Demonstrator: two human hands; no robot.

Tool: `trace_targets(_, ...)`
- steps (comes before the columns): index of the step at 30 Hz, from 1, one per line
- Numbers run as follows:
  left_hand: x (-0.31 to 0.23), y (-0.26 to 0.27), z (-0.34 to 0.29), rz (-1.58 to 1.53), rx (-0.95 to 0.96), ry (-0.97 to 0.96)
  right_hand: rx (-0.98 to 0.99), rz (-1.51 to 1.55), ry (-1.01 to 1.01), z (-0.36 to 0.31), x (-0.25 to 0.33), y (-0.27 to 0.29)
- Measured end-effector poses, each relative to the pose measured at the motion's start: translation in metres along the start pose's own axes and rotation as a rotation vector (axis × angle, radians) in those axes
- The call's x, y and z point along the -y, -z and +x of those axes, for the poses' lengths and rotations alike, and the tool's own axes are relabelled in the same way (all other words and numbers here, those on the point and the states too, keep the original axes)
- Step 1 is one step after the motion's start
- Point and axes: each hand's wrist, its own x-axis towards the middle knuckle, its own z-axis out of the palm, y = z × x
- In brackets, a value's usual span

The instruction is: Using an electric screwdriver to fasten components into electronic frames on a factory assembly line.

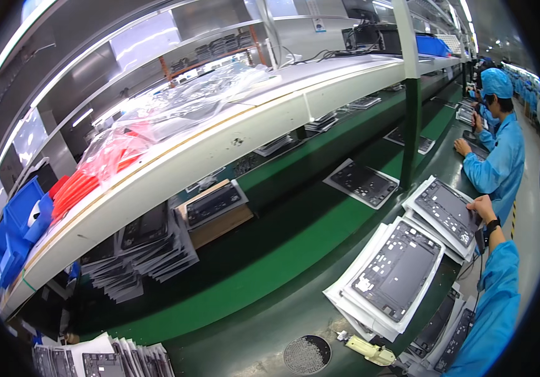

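Observation:
My right hand (482,207) reaches out of a blue sleeve with a black wristband and grips the right edge of the top white tray (444,212), which holds a dark grey panel. That tray lies on a short stack. Closer to me is a second stack of white trays (400,271), also topped by a dark panel. My left hand is out of view.
A green conveyor belt (263,264) carries a tray (364,182). The white shelf (219,147) above it holds plastic bags and blue bins (15,232). More tray stacks (144,251) sit under it. A round black mesh disc (306,354) and yellowish tool (370,350) lie near. A person in blue (502,151) works beyond.

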Motion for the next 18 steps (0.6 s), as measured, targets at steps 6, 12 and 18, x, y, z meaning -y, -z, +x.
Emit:
trace_targets(6,-0.011,0.018,0.002,0.179,0.281,0.143,-0.341,-0.466,0.446,-0.058,0.097,-0.032)
trace_targets(12,0.006,0.008,0.002,0.117,-0.001,-0.144,0.112,-0.013,0.940,-0.225,0.252,-0.090)
trace_targets(18,0.029,-0.009,-0.021,0.078,-0.155,-0.104,0.698,-0.163,1.504,-0.399,0.381,-0.210)
